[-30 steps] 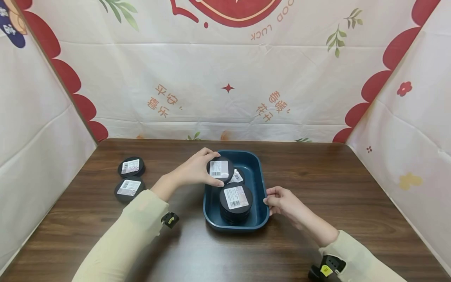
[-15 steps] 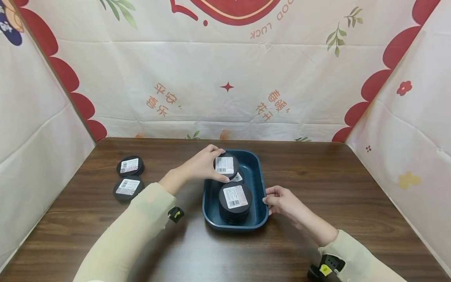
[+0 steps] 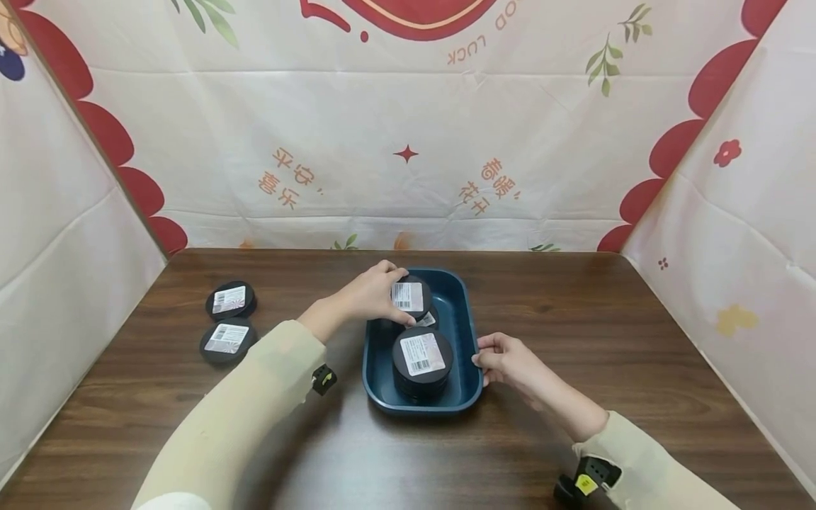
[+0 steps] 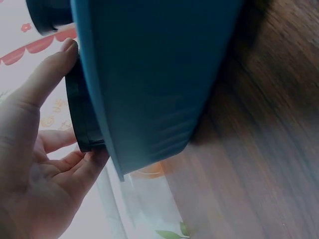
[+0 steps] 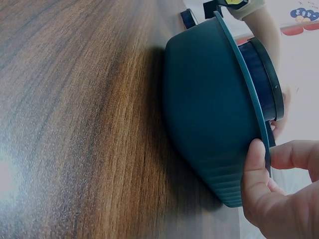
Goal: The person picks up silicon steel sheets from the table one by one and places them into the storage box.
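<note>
A blue tray [image 3: 454, 308] stands mid-table. My left hand [image 3: 368, 292] reaches over its left rim and grips a flat, round black tin [image 3: 408, 297] with a barcode label. The thumb lies at the tin's near edge and the other fingers at the far side; the left wrist view shows the tin [image 4: 82, 112] right at the tray's rim. Beneath it, another labelled tin [image 3: 432, 316] is mostly covered. Nearer the front of the tray rises a stack of black tins [image 3: 421, 358]. With thumb and fingers, my right hand [image 3: 513, 360] pinches the tray's right rim.
On the brown wooden table [image 3: 574, 312], two labelled tins lie to the left, the farther tin [image 3: 231, 300] close behind the nearer tin [image 3: 227, 341]. A printed white cloth [image 3: 357, 120] hangs behind the table, with more cloth at both sides.
My left hand has carried its tin a little to the right and back inside the tray, then stayed nearly still. My right hand keeps its hold on the rim. The camera view has shifted slightly.
</note>
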`<act>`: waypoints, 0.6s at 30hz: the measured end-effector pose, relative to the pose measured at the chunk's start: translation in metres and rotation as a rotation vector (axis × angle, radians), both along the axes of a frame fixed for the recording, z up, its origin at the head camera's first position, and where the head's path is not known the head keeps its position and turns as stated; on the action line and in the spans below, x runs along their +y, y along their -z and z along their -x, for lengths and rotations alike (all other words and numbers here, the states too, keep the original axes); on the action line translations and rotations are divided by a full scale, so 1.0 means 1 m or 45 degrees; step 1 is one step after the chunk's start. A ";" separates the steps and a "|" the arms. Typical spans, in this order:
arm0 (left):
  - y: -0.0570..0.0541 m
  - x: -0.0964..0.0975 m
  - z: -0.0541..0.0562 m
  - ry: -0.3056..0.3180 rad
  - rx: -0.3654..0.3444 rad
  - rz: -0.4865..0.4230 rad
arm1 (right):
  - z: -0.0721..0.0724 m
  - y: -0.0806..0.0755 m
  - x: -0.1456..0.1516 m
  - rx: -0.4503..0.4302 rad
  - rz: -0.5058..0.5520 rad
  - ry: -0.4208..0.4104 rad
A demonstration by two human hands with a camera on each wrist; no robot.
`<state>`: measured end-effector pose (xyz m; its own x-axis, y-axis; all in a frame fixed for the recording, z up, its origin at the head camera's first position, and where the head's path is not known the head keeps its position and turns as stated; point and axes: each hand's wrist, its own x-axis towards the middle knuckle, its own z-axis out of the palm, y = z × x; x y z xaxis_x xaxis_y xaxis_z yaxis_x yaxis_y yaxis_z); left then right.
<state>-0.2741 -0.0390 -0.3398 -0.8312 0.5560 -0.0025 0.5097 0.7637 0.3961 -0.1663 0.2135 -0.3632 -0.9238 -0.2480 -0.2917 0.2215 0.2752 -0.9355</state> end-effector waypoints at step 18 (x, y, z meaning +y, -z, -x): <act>0.014 0.018 0.008 0.047 -0.032 0.169 | 0.000 0.002 0.000 0.022 0.030 0.020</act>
